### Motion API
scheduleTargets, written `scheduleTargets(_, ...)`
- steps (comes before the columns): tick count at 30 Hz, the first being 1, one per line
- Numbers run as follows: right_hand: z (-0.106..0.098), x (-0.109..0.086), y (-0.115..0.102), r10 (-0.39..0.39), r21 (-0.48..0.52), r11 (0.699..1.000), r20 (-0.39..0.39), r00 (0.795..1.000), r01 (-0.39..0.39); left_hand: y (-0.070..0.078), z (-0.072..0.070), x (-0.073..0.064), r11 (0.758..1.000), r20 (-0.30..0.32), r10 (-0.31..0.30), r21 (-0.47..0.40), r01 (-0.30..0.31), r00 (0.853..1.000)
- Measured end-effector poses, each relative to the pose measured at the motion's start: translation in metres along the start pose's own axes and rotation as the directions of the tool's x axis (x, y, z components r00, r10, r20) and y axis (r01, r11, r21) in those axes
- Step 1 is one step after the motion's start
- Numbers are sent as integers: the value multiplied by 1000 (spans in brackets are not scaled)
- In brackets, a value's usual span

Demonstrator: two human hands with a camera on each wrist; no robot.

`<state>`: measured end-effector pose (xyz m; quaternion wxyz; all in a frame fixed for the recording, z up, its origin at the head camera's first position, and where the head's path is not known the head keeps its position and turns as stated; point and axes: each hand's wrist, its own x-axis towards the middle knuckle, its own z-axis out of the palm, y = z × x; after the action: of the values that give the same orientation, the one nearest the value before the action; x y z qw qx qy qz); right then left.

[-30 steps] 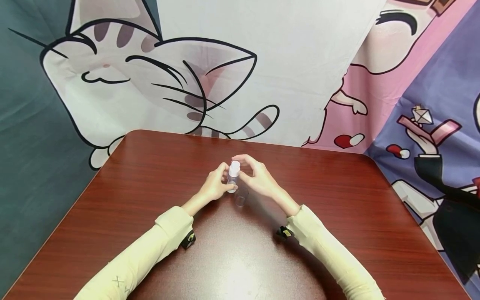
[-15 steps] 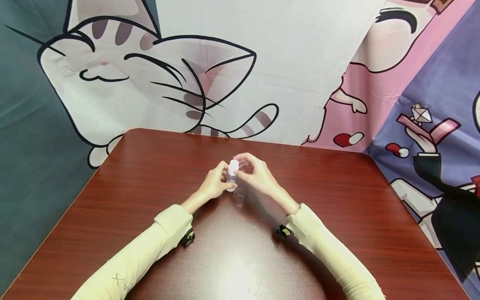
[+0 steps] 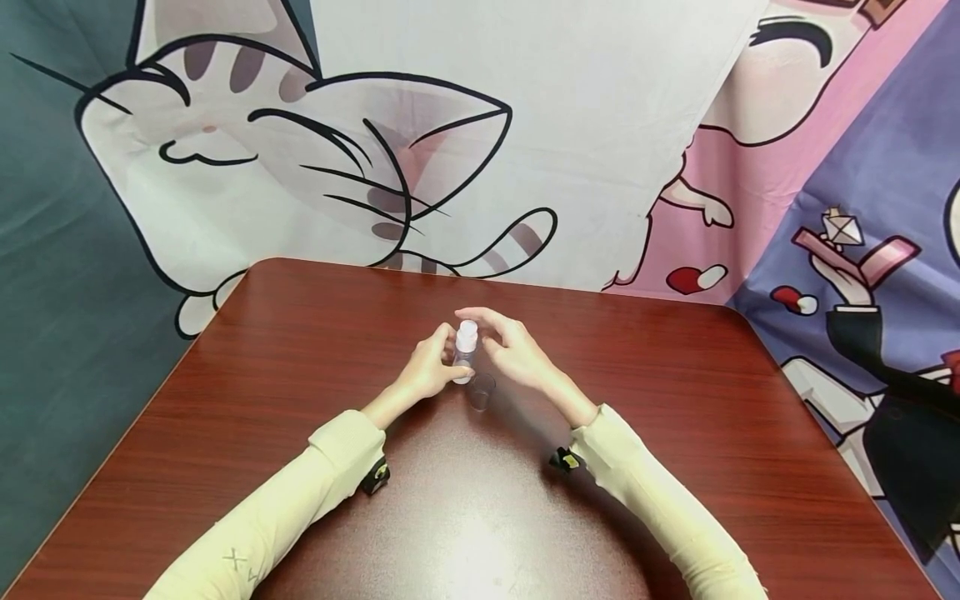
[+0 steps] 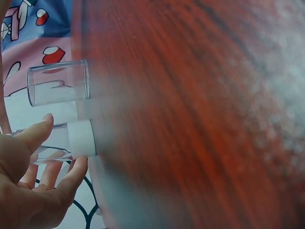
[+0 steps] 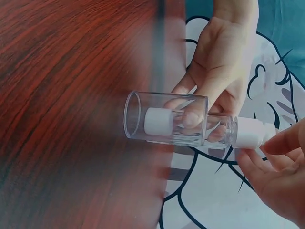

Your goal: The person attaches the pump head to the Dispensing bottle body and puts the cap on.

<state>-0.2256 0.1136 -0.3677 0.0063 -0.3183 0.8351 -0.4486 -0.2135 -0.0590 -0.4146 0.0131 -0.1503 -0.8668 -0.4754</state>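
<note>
My left hand (image 3: 429, 367) holds a small clear pump bottle (image 3: 467, 340) upright by its body, thumb in front and fingers behind. The bottle has a white stepped top and a white base (image 4: 82, 138). My right hand (image 3: 517, 354) arches around the white top (image 5: 248, 132), fingers loosely bent. In the head view a small gap shows between its thumb and the top; in the right wrist view the fingertips overlap the collar. A clear cylindrical cap (image 4: 58, 85) stands upright on the table just in front of the bottle.
The reddish-brown wooden table (image 3: 300, 333) has a glossy light reflection near its front. A cartoon-printed cloth (image 3: 585, 125) hangs behind its far edge. Both sleeves carry a dark wrist device (image 3: 375, 477).
My right thumb has drawn away from the white top and the fingers have spread, the fingertips shifting left behind it. My left hand keeps the bottle nearly in place; the clear cap stays put.
</note>
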Motion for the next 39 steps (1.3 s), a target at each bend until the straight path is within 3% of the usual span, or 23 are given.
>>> scheduleTargets(7,1,-1,2,36,16,999,12,999,-36,0,1,0,1000,5,-17,-14,17,1000)
scheduleTargets(13,-1,-1,2,65,-15,998,-21,998,-65,1,1,0,1000,9,-21,-23,21,1000)
scheduleTargets(27,2,0,7,69,4,998,-72,995,-69,0,0,-1,1000,-5,-26,-1,26,1000)
scheduleTargets(34,1,0,4,-7,4,1000,22,1000,7,0,0,-1,1000,-8,-19,2,19,1000)
scheduleTargets(39,1,-1,5,-20,18,1000,84,996,19,1,-1,-1,1000,4,-20,14,20,1000)
